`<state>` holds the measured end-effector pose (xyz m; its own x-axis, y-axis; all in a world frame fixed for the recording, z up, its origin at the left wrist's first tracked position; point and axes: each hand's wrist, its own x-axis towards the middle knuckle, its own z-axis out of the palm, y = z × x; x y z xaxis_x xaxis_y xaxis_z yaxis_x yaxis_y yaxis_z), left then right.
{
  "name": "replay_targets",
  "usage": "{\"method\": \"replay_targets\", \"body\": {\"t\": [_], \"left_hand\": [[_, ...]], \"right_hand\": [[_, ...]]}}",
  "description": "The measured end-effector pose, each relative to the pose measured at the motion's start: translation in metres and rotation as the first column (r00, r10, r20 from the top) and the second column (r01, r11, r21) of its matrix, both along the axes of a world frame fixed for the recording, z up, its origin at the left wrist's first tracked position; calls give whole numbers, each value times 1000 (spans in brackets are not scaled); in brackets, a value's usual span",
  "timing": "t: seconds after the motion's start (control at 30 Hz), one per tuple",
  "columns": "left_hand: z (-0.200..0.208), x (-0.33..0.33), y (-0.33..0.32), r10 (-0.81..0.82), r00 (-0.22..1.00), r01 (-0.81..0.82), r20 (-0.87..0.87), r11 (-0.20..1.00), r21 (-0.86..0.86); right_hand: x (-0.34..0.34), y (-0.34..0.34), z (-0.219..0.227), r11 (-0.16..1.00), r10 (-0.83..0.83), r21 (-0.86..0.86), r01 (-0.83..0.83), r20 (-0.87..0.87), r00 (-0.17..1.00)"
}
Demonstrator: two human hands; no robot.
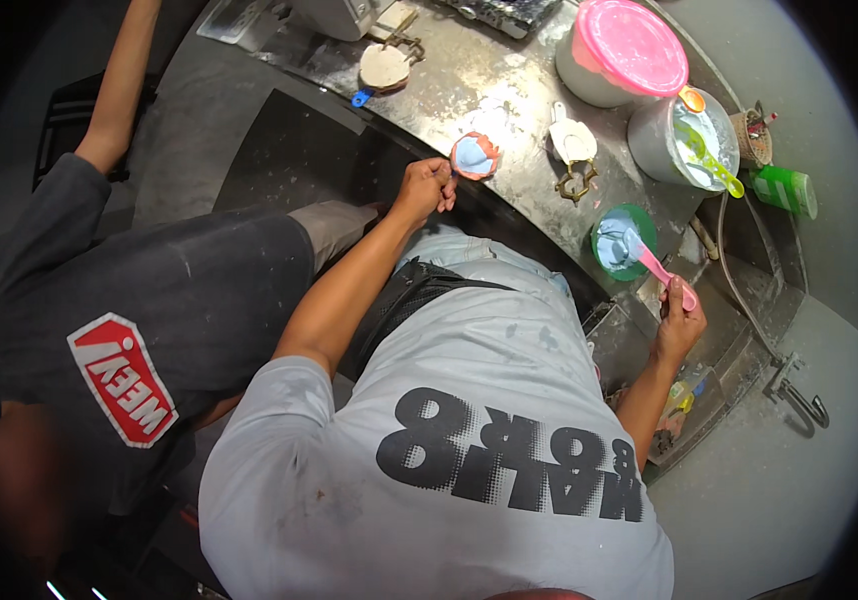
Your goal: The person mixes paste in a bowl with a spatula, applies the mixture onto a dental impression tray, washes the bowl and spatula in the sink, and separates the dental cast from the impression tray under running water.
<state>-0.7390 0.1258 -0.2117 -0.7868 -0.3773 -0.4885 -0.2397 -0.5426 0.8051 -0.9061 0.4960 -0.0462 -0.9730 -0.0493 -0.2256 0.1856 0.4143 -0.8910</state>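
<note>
My left hand [428, 190] is closed at the bench's front edge, gripping what looks like a dental impression [475, 157] by its near side. The impression has a ragged orange-red rim and light blue paste inside; its handle is hidden by my fingers. On the right, my right hand [681, 318] is wrapped round the handle of a pink mixing spatula [661, 268]. The spatula's blade rests in the blue paste of a green mixing bowl [648, 216]. Between the impression and the bowl lies a pale plaster model on a brass-coloured articulator [576, 183].
Another plaster model [384, 66] on an articulator sits at the far left. A pink-lidded bucket [594, 78] and an open bucket [654, 150] of pale blue powder with a green scoop [706, 160] stand behind. A co-worker [189, 270] is close on my left. A tap [799, 395] is at right.
</note>
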Motion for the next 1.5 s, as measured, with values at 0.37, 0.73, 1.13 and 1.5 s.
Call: {"method": "replay_targets", "body": {"t": [0.37, 0.73, 1.13, 1.5], "left_hand": [[15, 1, 3, -62, 997, 63, 38, 998, -19], [46, -18, 10, -123, 992, 123, 8, 991, -58], [110, -77, 46, -372, 922, 370, -111, 928, -35], [138, -109, 81, -428, 861, 452, -276, 891, 28]], "right_hand": [[14, -19, -11, 885, 288, 431, -179, -203, 936], [-3, -1, -32, 912, 28, -358, 198, 538, 843], [-11, -1, 11, 738, 60, -631, 238, 413, 909], [22, -72, 64, 981, 189, 94, -168, -642, 744]]}}
